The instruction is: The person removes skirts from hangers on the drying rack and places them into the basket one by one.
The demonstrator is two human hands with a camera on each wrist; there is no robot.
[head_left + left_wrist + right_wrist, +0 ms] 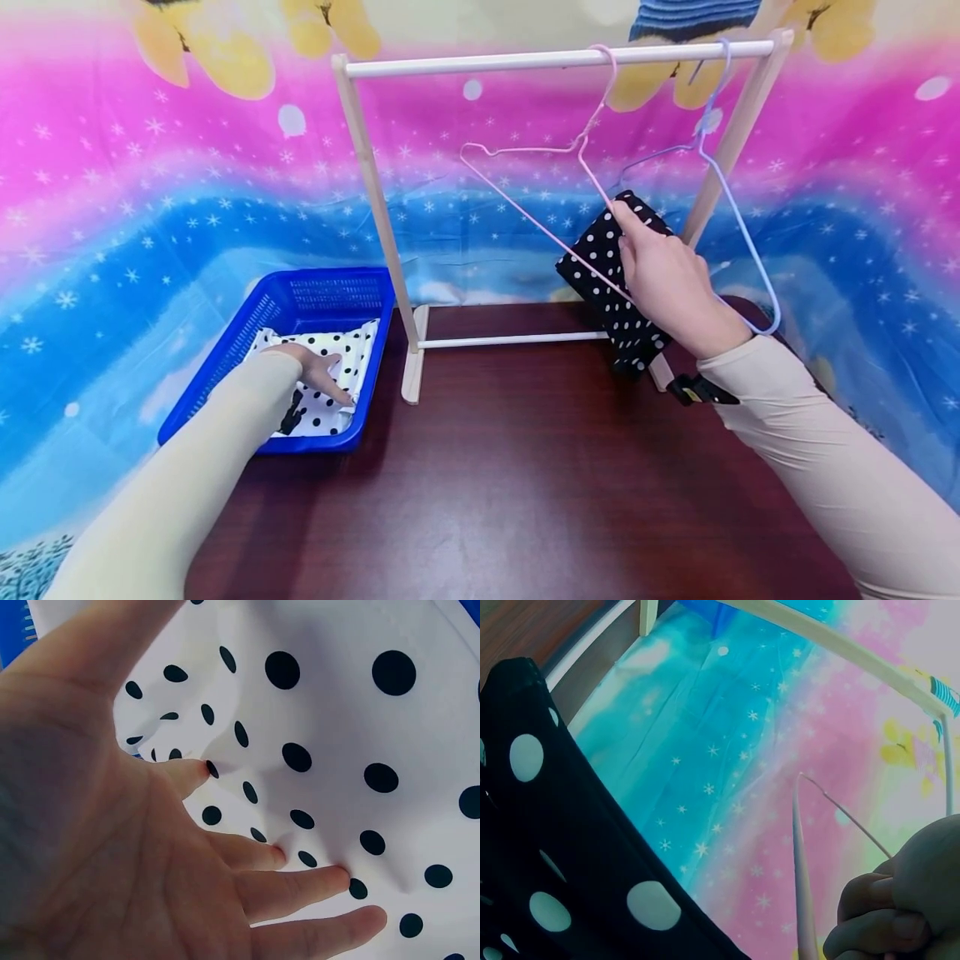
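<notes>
In the head view, my right hand [671, 279] grips the pink clothes hanger [527, 215] along its right side, together with a black cloth with white dots [596, 242]. The hanger's hook sits over the rack's top bar. Close up in the right wrist view, the curled fingers [877, 922] are beside the pink wire, and the dark cloth fills the left side. My left hand [318, 375] reaches into the blue basket [330, 292], over a white cloth with black dots [352, 346]. Its spread fingers [300, 892] touch that cloth, with nothing gripped.
A rack with a pale wooden post [367, 167] and a white top bar [465, 62] stands on the dark red-brown table [480, 500]. A bluish-purple hanger [738, 218] hangs at its right end, close by my right wrist. Behind is a printed backdrop [510, 175].
</notes>
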